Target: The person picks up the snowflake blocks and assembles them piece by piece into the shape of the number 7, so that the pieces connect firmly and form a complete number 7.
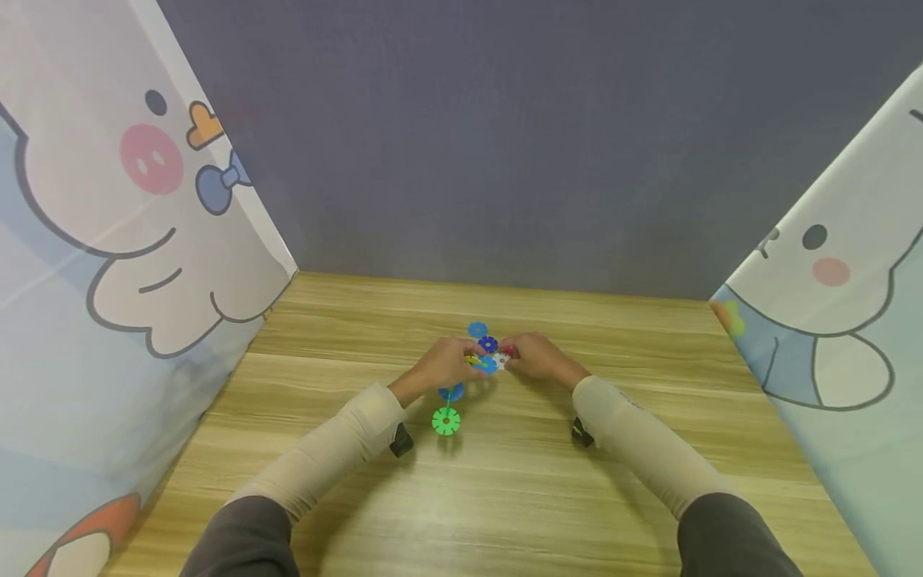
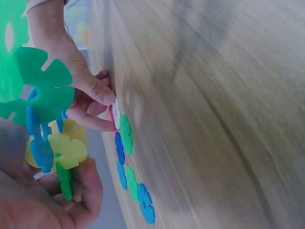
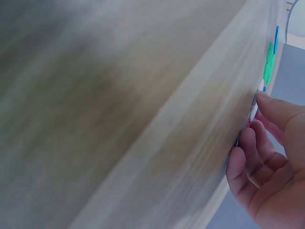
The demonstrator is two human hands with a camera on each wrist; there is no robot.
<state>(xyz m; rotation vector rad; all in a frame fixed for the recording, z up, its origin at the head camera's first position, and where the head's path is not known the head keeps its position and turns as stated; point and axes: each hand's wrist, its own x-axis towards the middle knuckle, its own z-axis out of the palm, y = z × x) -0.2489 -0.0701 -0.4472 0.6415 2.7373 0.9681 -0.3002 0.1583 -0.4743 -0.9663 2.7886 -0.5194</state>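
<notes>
My left hand (image 1: 443,362) grips a chain of slotted plastic flower discs. A yellow disc (image 2: 66,150) and a green disc (image 2: 64,181) sit by its fingers. From the hand hang a blue disc (image 2: 42,148) and a larger-looking green disc (image 2: 45,90), above the table. Across from it, my right hand (image 1: 537,357) pinches a white disc (image 2: 116,113) at the tabletop between thumb and finger. A pinkish-red disc (image 1: 510,351) shows right beside the white one, partly hidden by the fingers.
Loose discs lie flat near both hands: a dark blue disc (image 1: 488,344), a light blue disc (image 1: 477,329), and green discs (image 2: 126,134) among them. The wooden table (image 1: 461,497) meets a grey panel (image 1: 490,160) behind and cartoon-printed panels at both sides.
</notes>
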